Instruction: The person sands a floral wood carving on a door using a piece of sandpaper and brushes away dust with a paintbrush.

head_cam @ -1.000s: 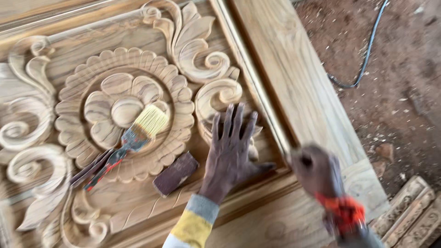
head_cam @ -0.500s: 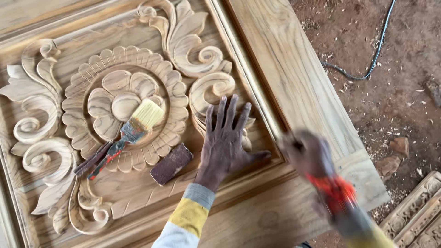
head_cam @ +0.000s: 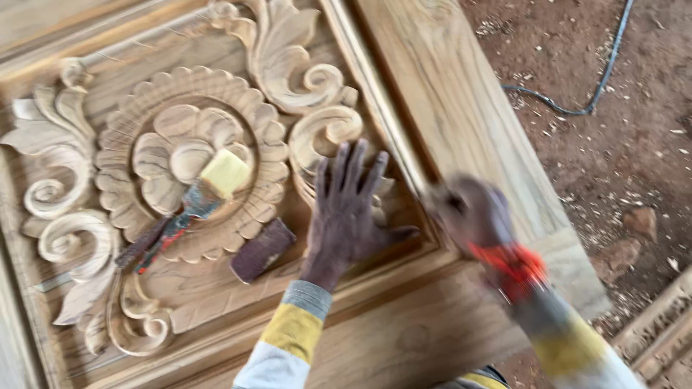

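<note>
A carved wooden door panel (head_cam: 447,108) with a flower medallion and scrolls lies flat under me. My left hand (head_cam: 349,212) rests palm down, fingers spread, on the carving beside a scroll. My right hand (head_cam: 472,212) is blurred with motion and closed against the moulded edge of the panel's frame; whatever it holds is hidden. A red band sits on that wrist. A paintbrush (head_cam: 191,205) with pale bristles lies on the flower. A dark sanding block (head_cam: 263,250) lies just left of my left wrist.
Bare reddish dirt floor (head_cam: 634,166) with wood chips lies to the right. A dark cable (head_cam: 577,108) curves across it. Another carved wooden piece (head_cam: 659,335) lies at the lower right corner.
My right hand has moved up and left along the frame's moulded edge. My left hand stays flat on the carving. The brush and block have not moved.
</note>
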